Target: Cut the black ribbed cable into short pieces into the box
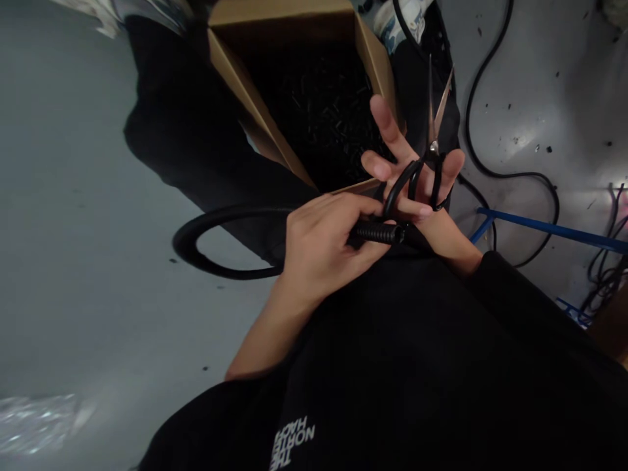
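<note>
Hoodie front (pixel 392 366) under both hands; left hand (pixel 324 242) closed firmly round light, springy corrugated tube (pixel 377 232) near its end, best held there; right hand (pixel 417 176) splayed, fingers through scissors (pixel 432 147) loops, blades slightly open, above cardboard box (pixel 235 91).

A pale grey painted floor (pixel 93 261), flecked with dark specks, catches bright patches of light at right. A black cable (pixel 495 144) loops across it, passing under a blue metal frame (pixel 540 229), with more tangled black cables (pixel 606 278) at the far edge.
</note>
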{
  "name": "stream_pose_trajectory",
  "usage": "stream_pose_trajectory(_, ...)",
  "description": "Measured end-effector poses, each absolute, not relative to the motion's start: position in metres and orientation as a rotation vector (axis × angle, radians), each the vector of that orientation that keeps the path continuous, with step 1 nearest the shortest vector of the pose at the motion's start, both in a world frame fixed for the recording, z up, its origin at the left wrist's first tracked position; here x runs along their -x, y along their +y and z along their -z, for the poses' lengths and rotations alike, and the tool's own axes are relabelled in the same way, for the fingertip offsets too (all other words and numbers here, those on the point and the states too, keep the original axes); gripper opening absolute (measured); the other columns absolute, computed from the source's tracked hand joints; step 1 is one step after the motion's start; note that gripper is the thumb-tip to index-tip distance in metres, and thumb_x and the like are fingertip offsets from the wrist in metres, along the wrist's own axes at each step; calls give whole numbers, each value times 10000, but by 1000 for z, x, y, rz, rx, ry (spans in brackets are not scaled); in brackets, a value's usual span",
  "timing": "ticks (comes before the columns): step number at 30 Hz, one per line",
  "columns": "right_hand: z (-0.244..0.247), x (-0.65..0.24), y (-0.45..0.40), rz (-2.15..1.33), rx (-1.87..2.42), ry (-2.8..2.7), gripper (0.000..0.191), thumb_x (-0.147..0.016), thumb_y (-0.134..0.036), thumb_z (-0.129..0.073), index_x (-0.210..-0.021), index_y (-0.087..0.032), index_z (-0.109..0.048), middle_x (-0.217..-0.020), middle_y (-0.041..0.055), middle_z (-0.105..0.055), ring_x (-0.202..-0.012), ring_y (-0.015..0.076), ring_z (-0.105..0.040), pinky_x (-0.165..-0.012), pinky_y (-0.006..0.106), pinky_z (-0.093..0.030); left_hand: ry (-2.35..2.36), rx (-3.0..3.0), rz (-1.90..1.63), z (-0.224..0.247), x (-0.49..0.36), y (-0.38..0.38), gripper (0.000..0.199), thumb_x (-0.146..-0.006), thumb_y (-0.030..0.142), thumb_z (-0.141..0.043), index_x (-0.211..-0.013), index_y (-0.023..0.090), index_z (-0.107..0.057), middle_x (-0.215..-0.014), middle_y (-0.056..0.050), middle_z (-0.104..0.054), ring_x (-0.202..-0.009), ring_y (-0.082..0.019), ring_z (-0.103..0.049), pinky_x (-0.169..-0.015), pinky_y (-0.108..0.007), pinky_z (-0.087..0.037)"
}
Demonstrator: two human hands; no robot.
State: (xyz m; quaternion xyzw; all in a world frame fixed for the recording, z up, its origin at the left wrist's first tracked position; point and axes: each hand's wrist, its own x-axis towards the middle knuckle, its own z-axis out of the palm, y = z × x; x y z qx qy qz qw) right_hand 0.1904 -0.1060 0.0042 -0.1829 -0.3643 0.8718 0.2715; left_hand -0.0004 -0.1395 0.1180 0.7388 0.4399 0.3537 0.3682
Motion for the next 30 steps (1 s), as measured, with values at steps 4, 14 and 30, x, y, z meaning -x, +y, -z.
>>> stream_pose_trajectory(4, -17, -181, -104, -2095, -2, -450, 1056, -757, -970, -681, -1652, -542, -319, -1119, -49, -648, -432, 48, -223, -315, 247, -243, 1177, -1924, -962, -119, 2, -138, 78, -993, 302, -750, -969, 272, -683, -812, 31, -759, -673, -165, -693, -681, -344, -545)
stream_pose_trajectory(14, -27, -217, -97, -2315, 263, -601, 1039, -640, -989, -749, -1515, -478, -521, -1085, -18, -659, -533, 96, -411, -419, 265, -402, 1220, -1861, -774, -109, 2, -137, 50, -954, 261, -686, -999, 241, -696, -853, 14, -756, -733, -171, -701, -745, -318, -567)
stream_pose_trajectory(30, -40, -211, -107, -1556, 1214, -1871, 649, -976, -694, -696, -1395, -216, -566, -1343, 106, -595, -993, 195, -644, -894, 372, -610, 1368, -1876, -810, -57, 44, -108, 345, -1095, 543, -602, -1335, 311, -690, -1284, -103, -778, -1216, -312, -753, -1083, -469, -601)
